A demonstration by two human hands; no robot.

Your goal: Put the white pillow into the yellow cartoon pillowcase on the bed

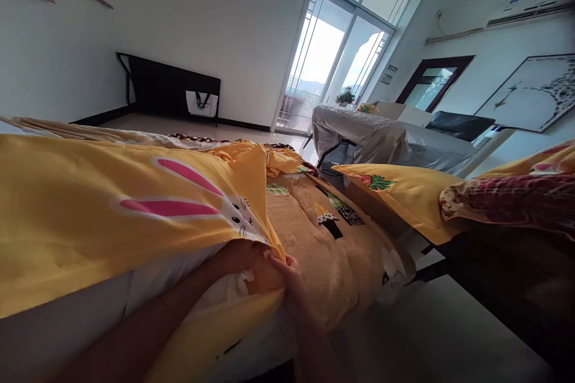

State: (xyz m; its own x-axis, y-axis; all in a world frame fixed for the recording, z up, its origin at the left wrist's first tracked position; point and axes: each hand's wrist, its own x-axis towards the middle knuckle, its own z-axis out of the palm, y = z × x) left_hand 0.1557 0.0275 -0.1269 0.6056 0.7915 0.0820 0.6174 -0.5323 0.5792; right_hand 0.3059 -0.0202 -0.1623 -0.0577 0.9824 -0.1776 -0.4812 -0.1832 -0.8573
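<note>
Indoors, a yellow rabbit-print cover [81, 209] stretches over white bedding [153, 275] at the left, its near edge lifted open. The person's right hand [294, 275] has its grip clamped on the cover's edge; the left hand [258, 263] reaches into the opening, partly hidden, its grip impossible to tell. Alongside lies a tan patterned blanket [309, 245]; beyond, a plastic-draped table [372, 125] and potted plant [345, 96] stand near glass doors [332, 42].
</note>
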